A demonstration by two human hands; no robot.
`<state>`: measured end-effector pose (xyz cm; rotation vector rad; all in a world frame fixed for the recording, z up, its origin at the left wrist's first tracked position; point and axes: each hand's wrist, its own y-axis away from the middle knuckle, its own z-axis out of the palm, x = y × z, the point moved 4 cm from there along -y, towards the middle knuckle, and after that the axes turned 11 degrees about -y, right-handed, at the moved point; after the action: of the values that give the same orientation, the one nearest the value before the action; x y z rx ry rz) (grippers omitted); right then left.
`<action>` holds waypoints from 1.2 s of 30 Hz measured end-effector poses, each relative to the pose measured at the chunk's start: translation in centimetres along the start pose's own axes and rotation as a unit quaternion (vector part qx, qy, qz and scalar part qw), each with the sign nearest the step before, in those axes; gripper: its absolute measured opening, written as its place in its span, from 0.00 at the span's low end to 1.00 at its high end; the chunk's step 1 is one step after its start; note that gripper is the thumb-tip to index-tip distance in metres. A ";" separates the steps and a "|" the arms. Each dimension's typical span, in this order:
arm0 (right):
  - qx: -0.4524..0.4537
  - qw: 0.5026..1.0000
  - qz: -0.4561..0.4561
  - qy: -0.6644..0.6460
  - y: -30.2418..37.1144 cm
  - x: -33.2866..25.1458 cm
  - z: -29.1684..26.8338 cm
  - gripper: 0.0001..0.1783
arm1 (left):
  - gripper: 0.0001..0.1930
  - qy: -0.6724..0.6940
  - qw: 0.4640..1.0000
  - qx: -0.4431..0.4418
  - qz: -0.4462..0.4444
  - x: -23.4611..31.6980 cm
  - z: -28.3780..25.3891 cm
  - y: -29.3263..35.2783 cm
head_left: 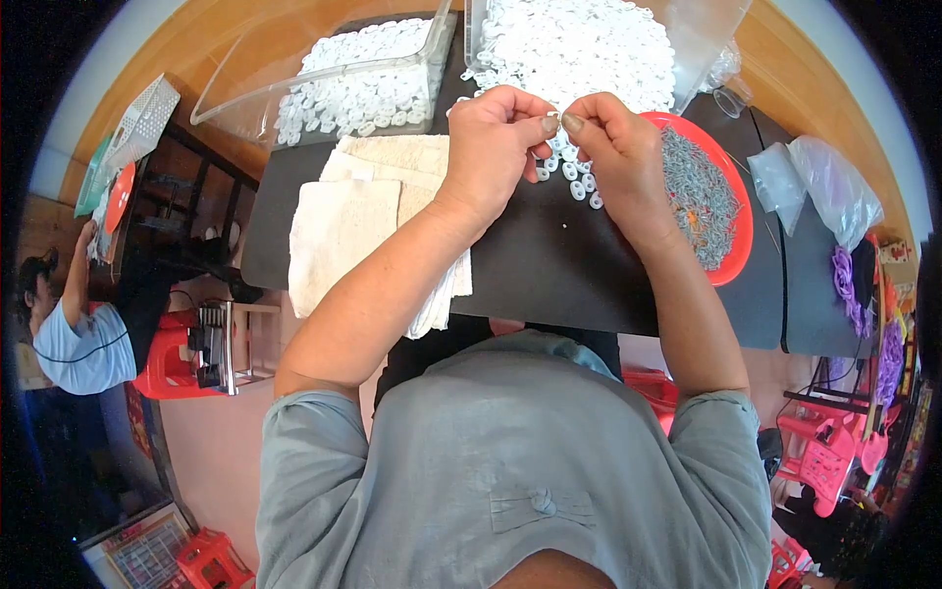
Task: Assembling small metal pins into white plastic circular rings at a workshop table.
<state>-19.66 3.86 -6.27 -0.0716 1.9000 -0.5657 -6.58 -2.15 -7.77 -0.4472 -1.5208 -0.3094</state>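
Dark table (549, 265): left hand (496, 137), right hand (623, 147) pinch tiny part (558, 116), kind unclear, toward far edge. Slack grip could drop it among white pieces (578, 190).

The tiny piece (556, 115) pinched between your left hand (496, 142) and right hand (623, 162) is too small to identify.

The pieces (579, 54) at the far side are white; the plate (738, 255) on the right is red, its small parts (699, 182) grey flecked with orange. The table (559, 265) is black, the cloths (339, 236) on the left cream, the near shirt (471, 422) grey-blue.
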 end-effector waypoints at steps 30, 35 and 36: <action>0.005 0.999 -0.035 0.021 0.1 -0.1 0.5 0.06 | 0.03 -0.008 0.999 0.045 0.001 -0.3 0.2 0.9; 0.007 0.999 0.028 -0.030 0.1 0.6 1.2 0.06 | 0.01 0.038 0.997 0.066 -0.032 -0.5 0.2 0.9; 0.007 0.999 0.025 -0.030 0.0 0.5 1.1 0.06 | 0.01 0.038 0.997 0.067 -0.029 -0.6 0.2 0.8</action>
<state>-18.83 3.35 -7.04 -0.0322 1.8341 -0.5366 -6.42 -1.45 -8.41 -0.2834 -1.4722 -0.2652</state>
